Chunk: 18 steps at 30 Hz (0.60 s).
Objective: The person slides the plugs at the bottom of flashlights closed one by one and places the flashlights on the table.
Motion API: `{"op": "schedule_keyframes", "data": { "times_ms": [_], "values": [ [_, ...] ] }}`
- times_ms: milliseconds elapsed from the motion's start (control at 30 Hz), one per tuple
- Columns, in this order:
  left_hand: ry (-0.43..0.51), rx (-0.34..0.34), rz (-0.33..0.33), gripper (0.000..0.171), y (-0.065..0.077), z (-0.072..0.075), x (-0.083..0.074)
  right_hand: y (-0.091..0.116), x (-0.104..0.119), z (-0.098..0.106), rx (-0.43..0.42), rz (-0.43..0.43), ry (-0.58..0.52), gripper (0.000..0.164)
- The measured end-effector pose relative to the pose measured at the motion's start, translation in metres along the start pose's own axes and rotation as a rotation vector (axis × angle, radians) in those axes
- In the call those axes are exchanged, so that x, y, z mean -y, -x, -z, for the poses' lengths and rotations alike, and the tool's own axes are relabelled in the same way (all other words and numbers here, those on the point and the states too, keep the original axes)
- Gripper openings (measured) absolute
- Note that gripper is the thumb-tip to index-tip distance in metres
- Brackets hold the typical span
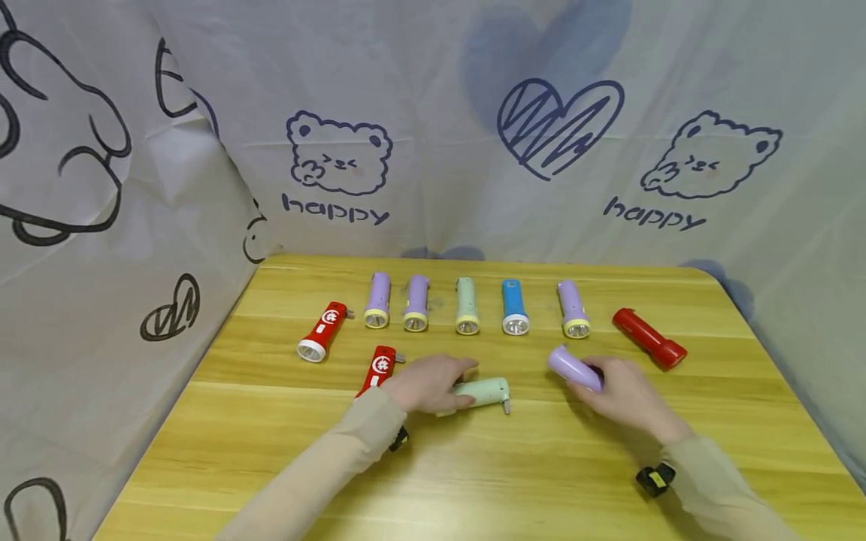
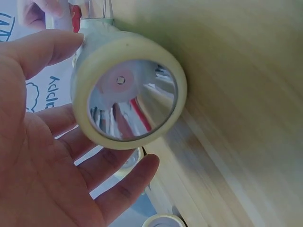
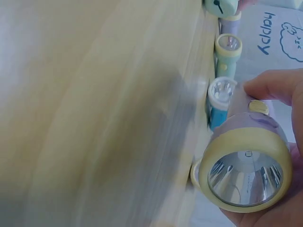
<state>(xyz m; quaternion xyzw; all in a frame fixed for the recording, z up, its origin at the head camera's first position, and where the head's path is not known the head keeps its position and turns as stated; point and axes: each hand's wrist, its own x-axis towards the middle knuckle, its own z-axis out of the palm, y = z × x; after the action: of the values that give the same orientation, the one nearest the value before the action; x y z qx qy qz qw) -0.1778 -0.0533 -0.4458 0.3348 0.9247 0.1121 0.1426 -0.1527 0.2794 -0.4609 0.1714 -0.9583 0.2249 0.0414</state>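
"Fingers of my left hand (image 1: 429, 383) lie spread and relaxed about the green torch (image 1: 485, 392), my thumb touching it."

"Where is that torch?"

"Near the middle of the surface (image 1: 473, 481), its tail end toward the right edge."

"And your right hand (image 1: 625, 394)?"

"I grip the purple torch (image 1: 573, 369) with it, thumb and fingers round it, to the right of the green torch."

"What lies about?"

"Along the far edge, a row of five torches (image 1: 467, 304); the first red torch (image 1: 325, 330) toward the far left corner, the second red torch (image 1: 382, 367) just beside my left hand, the third red torch (image 1: 646, 336) toward the far right corner."
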Motion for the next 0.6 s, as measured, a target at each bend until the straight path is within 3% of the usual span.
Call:
{"op": "schedule_keyframes", "data": {
  "times_ms": [267,600],
  "values": [
    [0.049,-0.018,0.001,0.063,0.003,0.003,0.003,-0.008,0.013,-0.006,-0.019,0.027,-0.054,0.037],
    [0.070,-0.057,0.027,0.068,0.004,0.021,0.009,-0.018,0.028,-0.011,-0.050,0.043,-0.104,0.034]
  ]
}}
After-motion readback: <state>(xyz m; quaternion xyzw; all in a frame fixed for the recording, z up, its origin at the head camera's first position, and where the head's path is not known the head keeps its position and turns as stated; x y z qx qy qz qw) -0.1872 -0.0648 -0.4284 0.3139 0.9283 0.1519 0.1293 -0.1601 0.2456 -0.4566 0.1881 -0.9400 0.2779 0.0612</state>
